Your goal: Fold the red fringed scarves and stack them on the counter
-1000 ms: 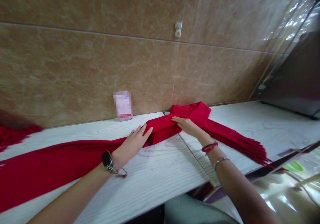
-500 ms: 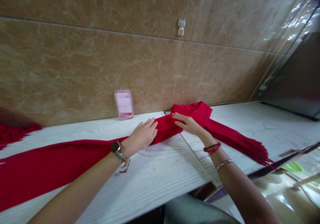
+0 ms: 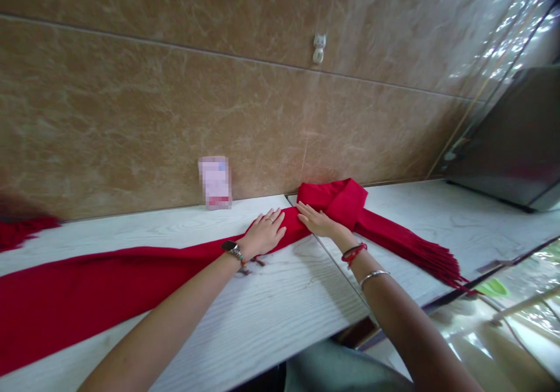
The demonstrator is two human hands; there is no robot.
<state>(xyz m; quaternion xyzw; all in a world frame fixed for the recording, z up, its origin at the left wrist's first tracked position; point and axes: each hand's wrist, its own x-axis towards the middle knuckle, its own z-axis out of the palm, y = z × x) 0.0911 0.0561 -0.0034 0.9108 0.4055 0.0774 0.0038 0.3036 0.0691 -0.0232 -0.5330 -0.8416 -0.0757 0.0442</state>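
Observation:
A long red scarf [image 3: 109, 278] lies along the white wood-grain table [image 3: 280, 304], folded back near the wall so its fringed end [image 3: 437, 261] trails to the right. My left hand [image 3: 265, 234] lies flat on the scarf, fingers spread; a watch and a bead bracelet are on its wrist. My right hand [image 3: 317, 221] rests flat on the scarf just right of the left hand, beside the fold [image 3: 339, 196]. Red cords and a silver bangle sit on that wrist. Neither hand grips the cloth.
A brown marble-look wall [image 3: 175, 106] rises behind the table, with a small white hook [image 3: 319, 48] on it. A small pink card [image 3: 214, 182] leans against the wall. A dark appliance [image 3: 511, 147] stands at the right. More red fringe [image 3: 21, 228] lies at far left.
Both hands have slid along the scarf towards the wall and closer together. The left hand has moved right, up to the fold.

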